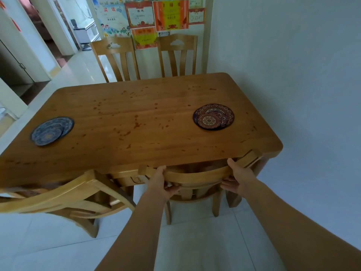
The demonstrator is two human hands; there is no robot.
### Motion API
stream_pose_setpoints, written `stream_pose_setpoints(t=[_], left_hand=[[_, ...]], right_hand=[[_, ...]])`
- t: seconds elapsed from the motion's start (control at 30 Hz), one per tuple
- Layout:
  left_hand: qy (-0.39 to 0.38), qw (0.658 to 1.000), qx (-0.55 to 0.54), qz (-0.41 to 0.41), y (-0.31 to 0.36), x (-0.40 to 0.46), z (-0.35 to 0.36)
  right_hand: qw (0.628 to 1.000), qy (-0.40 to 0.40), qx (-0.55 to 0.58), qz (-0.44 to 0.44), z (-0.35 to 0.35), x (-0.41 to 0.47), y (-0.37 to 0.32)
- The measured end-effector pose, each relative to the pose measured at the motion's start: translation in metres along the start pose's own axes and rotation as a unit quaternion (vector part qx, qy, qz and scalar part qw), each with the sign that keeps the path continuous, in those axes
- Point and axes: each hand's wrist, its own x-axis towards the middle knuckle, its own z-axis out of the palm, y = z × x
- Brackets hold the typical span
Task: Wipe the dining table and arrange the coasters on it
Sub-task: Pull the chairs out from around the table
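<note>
Both hands — left hand (pixel 163 181), right hand (pixel 237 178) — gripped the chair back (pixel 195 176); table (pixel 136 106) stayed spotted, unwiped — coaster stacks (pixel 214 116) unarranged.

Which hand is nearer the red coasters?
Right. The right hand grips the chair just below the red coasters; the left hand grips it further left.

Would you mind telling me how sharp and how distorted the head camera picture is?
Head view: wide-angle bending bows the table edges and stretches the forearms at the bottom; the near-left chair is smeared with blur; the coasters and both hands gripping the chair back are fairly sharp; lighting is soft, without glare.
</note>
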Motion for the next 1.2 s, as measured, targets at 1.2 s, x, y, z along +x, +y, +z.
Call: stream_pose_setpoints(t=[1.2], left_hand=[[-0.087,0.875,-0.200,0.431,0.040,-0.361,-0.266]], right_hand=[[0.880,-0.389,0.047,-0.268,0.105,-0.388,0.074]])
